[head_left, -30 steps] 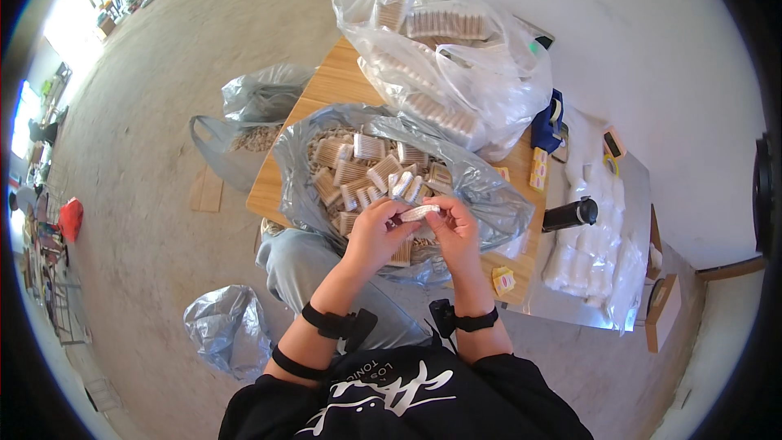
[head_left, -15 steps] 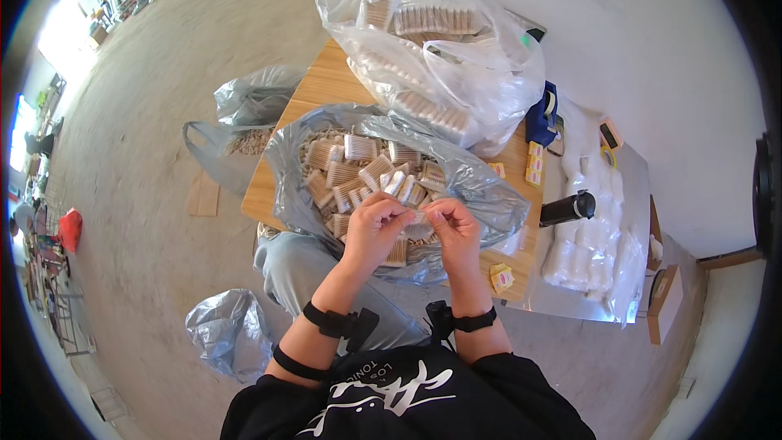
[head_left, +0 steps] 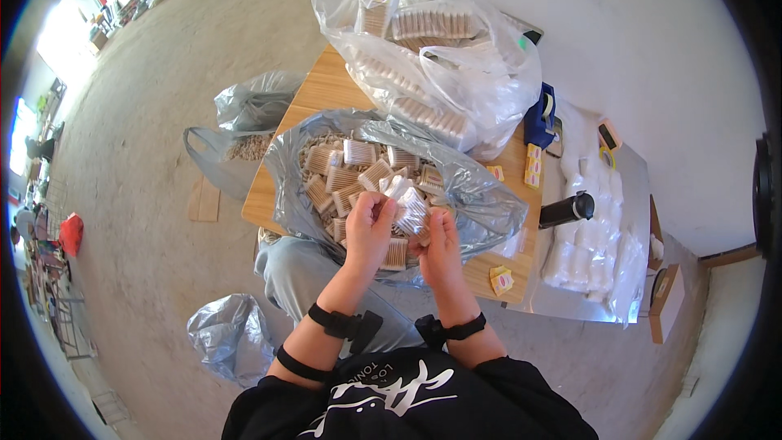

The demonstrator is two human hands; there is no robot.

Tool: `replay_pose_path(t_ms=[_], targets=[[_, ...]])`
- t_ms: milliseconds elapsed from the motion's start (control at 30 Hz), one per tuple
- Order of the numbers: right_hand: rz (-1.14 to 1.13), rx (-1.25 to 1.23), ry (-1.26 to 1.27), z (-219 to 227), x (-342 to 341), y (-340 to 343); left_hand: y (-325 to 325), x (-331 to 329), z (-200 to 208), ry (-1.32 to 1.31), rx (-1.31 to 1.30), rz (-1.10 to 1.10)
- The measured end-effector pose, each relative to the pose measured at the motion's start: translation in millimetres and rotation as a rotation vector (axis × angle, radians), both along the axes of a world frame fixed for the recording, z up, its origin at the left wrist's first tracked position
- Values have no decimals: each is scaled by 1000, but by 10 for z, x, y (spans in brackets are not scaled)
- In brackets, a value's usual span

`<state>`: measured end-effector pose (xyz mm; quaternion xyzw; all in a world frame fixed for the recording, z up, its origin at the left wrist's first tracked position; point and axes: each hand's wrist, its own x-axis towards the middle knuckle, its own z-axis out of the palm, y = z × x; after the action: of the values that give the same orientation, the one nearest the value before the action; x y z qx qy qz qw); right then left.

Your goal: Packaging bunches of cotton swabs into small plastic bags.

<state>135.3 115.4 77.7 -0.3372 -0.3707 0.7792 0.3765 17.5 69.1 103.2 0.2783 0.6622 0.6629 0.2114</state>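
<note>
My left hand (head_left: 369, 230) and my right hand (head_left: 441, 249) meet over an open grey plastic bag (head_left: 482, 187). Between them is a small clear packet of cotton swabs (head_left: 413, 211), tilted, its film catching the light. Left thumb and fingers pinch one side of it; those of the right close on the other. Inside the bag, several bundles of cotton swabs (head_left: 359, 152) with pale wooden sticks lie on a heap of loose swabs (head_left: 322, 134). My hands hide part of the bag's near contents.
A translucent bag (head_left: 481, 73) of packed swabs stands on the wooden table (head_left: 285, 171). To the right are a blue tape dispenser (head_left: 538, 118), yellow labels (head_left: 501, 280), a black bottle (head_left: 568, 210) and white wrapped packs (head_left: 582, 253). Grey bags (head_left: 230, 338) lie on the floor.
The packet now shows between my hands with its sticks visible, where before only clear film stretched between my fingertips. My right hand has dropped lower and turned; the left has shifted slightly.
</note>
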Motion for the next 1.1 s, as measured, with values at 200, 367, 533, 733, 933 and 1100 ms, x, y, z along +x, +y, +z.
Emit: replay_pose_path(t_ms=[200, 367, 533, 733, 933, 1100], targets=[[37, 412, -279, 150, 36, 91, -72, -114, 201, 16, -83, -156], [-78, 315, -222, 87, -14, 26, -95, -61, 86, 418, -224, -65], [-47, 173, -178, -90, 13, -37, -122, 16, 9, 698, -205, -87], [-30, 132, -197, -106, 19, -25, -106, -41, -7, 669, -203, -140], [-27, 88, -96, -263, -7, -52, -102, -1, -116, 538, -234, -135], [-74, -44, -107, -432, -49, -26, -113, -112, -171, 564, -277, -80]])
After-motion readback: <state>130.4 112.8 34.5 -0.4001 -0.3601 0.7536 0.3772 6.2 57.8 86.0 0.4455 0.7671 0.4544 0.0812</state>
